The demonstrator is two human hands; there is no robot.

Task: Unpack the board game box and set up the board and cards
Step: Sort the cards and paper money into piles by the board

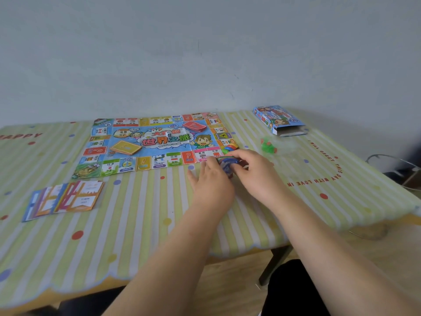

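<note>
Striped yellow-green and white cloth with coloured dots covers the surface (136,224). Game board (155,142) lies unfolded and flat toward the far edge, left of centre, its near border parallel to the near edge of the surface. On the board: a red card deck (195,126) in the far right part of the blue centre field, a yellow card deck (126,147) in the near left part, and a small white die (169,134) between them, on the printed title. Coloured plastic pieces (230,148), red, blue and yellow, sit at the board's near right corner; their number cannot be told.

Paper money (63,198) is fanned out in an overlapping row near the left edge of the surface, just off the board's near left corner and apart from it.

Game box (279,120) lies on its side at the far right corner of the surface, open end facing the near side. Between the box and the hands lies a clear plastic bag (268,145) holding green pieces, partly blurred.

Left hand (210,179) and right hand (255,166) meet just off the board's near right corner. Both are closed around a small stack of cards (227,164) with a blue and red face, the left hand gripping from the left and below, the right hand's fingers curled over the top and right side. Print on the cards is too blurred to read.
</note>
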